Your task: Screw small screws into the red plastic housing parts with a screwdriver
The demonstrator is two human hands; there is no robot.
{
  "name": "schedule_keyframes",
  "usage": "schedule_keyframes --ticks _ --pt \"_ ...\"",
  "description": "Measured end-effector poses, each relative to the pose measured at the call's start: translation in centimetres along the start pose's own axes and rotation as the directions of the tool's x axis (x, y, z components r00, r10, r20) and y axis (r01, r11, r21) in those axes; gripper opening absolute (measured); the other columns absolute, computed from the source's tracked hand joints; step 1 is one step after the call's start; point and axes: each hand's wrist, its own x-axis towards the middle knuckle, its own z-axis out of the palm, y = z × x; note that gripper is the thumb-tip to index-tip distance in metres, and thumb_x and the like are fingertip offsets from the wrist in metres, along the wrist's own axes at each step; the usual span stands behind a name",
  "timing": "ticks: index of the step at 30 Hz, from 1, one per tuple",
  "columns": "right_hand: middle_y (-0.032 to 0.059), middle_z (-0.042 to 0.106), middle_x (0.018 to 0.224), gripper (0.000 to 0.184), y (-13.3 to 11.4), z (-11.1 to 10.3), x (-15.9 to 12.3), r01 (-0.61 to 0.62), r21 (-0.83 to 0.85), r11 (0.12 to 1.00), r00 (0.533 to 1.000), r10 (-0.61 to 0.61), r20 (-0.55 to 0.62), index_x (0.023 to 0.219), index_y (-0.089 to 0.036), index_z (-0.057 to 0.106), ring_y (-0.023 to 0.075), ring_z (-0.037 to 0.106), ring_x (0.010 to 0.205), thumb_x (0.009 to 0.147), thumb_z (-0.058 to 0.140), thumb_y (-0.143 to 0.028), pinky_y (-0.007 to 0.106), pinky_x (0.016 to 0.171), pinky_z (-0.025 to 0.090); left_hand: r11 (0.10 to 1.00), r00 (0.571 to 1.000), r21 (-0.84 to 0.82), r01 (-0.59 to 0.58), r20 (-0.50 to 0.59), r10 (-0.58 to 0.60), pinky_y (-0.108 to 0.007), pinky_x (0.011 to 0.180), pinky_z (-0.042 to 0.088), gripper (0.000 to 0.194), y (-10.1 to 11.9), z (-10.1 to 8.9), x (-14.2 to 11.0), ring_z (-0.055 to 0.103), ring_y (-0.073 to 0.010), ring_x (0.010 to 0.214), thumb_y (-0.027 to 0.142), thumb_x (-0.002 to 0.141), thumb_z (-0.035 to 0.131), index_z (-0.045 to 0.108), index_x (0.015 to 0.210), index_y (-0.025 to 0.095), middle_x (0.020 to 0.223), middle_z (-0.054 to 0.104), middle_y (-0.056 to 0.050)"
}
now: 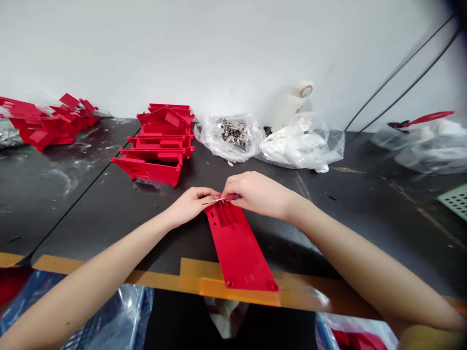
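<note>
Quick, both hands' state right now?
Left hand: at the far end of the red panel; grip cannot be told.
Right hand: closed, holding a red-handled tool.

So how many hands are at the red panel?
2: the left hand at the panel's far left corner, the right hand at its far right. No others show.

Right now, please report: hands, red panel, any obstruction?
Left hand at far end of red panel. Right hand holds metal-tipped tool. Hands partly cover that end.
</note>
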Motion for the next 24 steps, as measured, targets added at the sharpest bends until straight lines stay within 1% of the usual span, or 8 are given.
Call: schedule_keyframes --ticks 3,5,8,10,15,18,20,24 --pt "0.0052 0.07 0.093 0.021 1.2 -0.3 -0.3 -0.006 0.192 0.981 0.992 0.031 -0.124 0.103 -0.017 0.072 0.0167 0.064 0.082 0.084 0.066 -0.023 0.027 0.073 0.044 1.0 1.0 -0.003 0.005 0.0 -0.005 -0.03 0.08 0.047 0.028 -0.1 0.1 0.0 0.063 -0.018 0.081 0.043 0.078 0.065 0.073 0.086 0.017 0.086 0.073 -0.004" --pt "0.0031 0.07 0.091 0.029 2.8 -0.8 -0.4 -0.073 0.334 0.94 0.949 0.169 -0.267 0.106 -0.019 0.07 0.0155 0.062 0.079 0.084 0.066 -0.038 0.025 0.07 0.043 1.0 1.0 0.002 0.007 -0.004 -0.007 -0.029 0.075 0.048 0.031 -0.3 0.2 0.0 0.062 -0.0171 0.074 0.046 0.077 0.066 0.071 0.086 0.016 0.082 0.072 -0.004" --pt "0.0012 0.068 0.078 0.032 5.7 -1.5 -0.5 -0.349 0.371 0.861 0.779 0.486 -0.396 0.088 -0.019 0.068 0.0147 0.059 0.071 0.087 0.058 -0.049 0.025 0.065 0.041 0.999 1.0 0.036 0.002 -0.024 -0.001 -0.028 0.068 0.047 0.034 -0.6 0.5 0.1 0.061 -0.0165 0.068 0.048 0.075 0.068 0.069 0.085 0.016 0.076 0.07 -0.004" --pt "0.0026 0.068 0.073 0.036 7.6 -1.9 -0.7 -0.519 0.352 0.779 0.661 0.627 -0.413 0.08 -0.018 0.066 0.0155 0.058 0.068 0.09 0.051 -0.049 0.026 0.064 0.04 0.997 0.999 0.081 -0.007 -0.043 0.01 -0.028 0.065 0.045 0.034 -0.6 0.6 0.0 0.059 -0.016 0.066 0.049 0.075 0.067 0.068 0.083 0.015 0.073 0.068 -0.003" --pt "0.0104 0.072 0.1 0.046 12.0 -4.7 -3.5 -0.736 0.326 0.594 0.405 0.771 -0.492 0.103 -0.018 0.066 0.0236 0.064 0.095 0.1 0.027 -0.043 0.032 0.08 0.044 0.976 0.995 0.215 -0.045 -0.076 0.063 -0.027 0.064 0.042 0.03 -0.3 0.9 -0.4 0.057 -0.0168 0.067 0.047 0.08 0.061 0.067 0.084 0.017 0.073 0.066 -0.001" --pt "0.0163 0.066 0.114 0.041 14.7 -6.5 -6.0 -0.861 0.266 0.434 0.278 0.839 -0.468 0.115 -0.016 0.062 0.0283 0.061 0.105 0.099 0.033 -0.04 0.041 0.087 0.045 0.966 0.994 0.25 -0.063 -0.066 0.082 -0.027 0.065 0.042 0.029 -0.3 1.0 -0.5 0.057 -0.0174 0.069 0.046 0.084 0.057 0.066 0.088 0.019 0.073 0.065 0.0" --pt "0.0138 0.064 0.116 0.036 16.4 -6.6 -7.0 -0.9 0.2 0.387 0.286 0.871 -0.399 0.117 -0.016 0.061 0.0252 0.061 0.105 0.098 0.043 -0.041 0.044 0.091 0.046 0.964 0.995 0.257 -0.068 -0.055 0.085 -0.027 0.066 0.042 0.03 -0.4 1.0 -0.5 0.058 -0.0177 0.07 0.047 0.085 0.055 0.065 0.09 0.02 0.074 0.065 0.001" --pt "0.0088 0.063 0.116 0.032 19.4 -4.7 -6.9 -0.909 0.075 0.41 0.383 0.892 -0.24 0.112 -0.017 0.063 0.0198 0.061 0.104 0.093 0.056 -0.041 0.042 0.093 0.05 0.966 0.996 0.249 -0.072 -0.031 0.082 -0.027 0.069 0.045 0.032 -0.6 0.9 -0.4 0.06 -0.0187 0.074 0.05 0.087 0.055 0.064 0.088 0.02 0.079 0.067 0.0"
